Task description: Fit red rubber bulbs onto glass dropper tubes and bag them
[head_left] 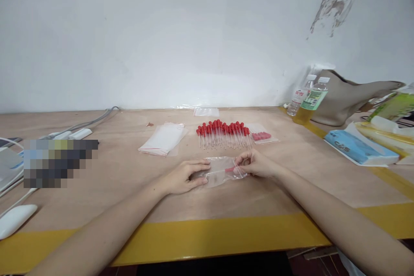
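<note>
A clear zip-lock plastic bag [215, 177] lies flat on the table between my hands. My left hand [184, 177] holds its left end, fingers on the far side and thumb on the near side. At the right end of the bag, my right hand [254, 164] pinches a red-ended dropper [230, 169], whose red part shows through the plastic; my fingers hide the rest. Just beyond the bag, many clear droppers with red bulbs [223, 131] lie side by side in a row. Right of them is a clear bag with red-bulbed pieces inside [261, 136].
A stack of flat plastic bags [163, 139] lies left of the droppers, with another bag [206, 112] by the wall. Two bottles [311, 100] and a blue tissue pack [360, 147] stand or lie right. Cables [93, 120] and a white mouse [17, 221] are left.
</note>
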The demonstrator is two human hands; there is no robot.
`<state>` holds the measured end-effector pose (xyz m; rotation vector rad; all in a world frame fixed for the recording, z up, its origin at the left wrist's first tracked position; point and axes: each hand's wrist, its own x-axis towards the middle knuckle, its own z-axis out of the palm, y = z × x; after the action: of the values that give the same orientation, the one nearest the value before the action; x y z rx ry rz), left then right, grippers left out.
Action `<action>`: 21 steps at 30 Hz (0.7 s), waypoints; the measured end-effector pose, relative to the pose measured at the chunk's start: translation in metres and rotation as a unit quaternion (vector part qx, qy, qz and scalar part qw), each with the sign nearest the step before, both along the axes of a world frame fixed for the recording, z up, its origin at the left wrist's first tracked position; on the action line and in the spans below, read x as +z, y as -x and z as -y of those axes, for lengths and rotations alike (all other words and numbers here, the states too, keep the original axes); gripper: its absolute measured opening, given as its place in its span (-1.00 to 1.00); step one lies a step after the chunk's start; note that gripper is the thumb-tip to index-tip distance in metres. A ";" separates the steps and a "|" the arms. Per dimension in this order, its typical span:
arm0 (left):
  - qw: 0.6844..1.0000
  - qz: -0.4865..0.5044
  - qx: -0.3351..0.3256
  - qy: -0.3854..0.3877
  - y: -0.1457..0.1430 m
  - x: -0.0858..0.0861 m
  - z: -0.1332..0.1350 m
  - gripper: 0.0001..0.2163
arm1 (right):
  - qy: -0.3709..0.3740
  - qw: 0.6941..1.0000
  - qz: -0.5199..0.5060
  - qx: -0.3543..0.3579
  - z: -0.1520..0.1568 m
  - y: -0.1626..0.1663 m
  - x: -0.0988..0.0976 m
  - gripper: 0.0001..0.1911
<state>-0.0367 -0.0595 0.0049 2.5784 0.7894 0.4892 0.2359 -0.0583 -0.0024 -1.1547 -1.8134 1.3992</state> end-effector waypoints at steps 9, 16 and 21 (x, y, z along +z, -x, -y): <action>1.000 -0.002 0.009 -0.008 -0.001 -0.003 -0.001 -0.60 | 0.110 0.993 -0.006 -0.045 0.007 0.005 0.008 -0.57; 1.000 0.008 0.012 -0.016 -0.002 -0.003 -0.001 -0.61 | 0.098 0.988 -0.011 -0.116 0.011 0.016 0.006 -0.70; 0.999 0.023 0.024 -0.019 -0.001 -0.003 0.000 -0.65 | 0.064 0.980 -0.081 -0.173 0.009 0.013 0.006 -0.69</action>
<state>-0.0355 -0.0591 0.0018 2.5783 0.8362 0.5822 0.2232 -0.0671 0.0037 -1.3056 -1.3504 1.3719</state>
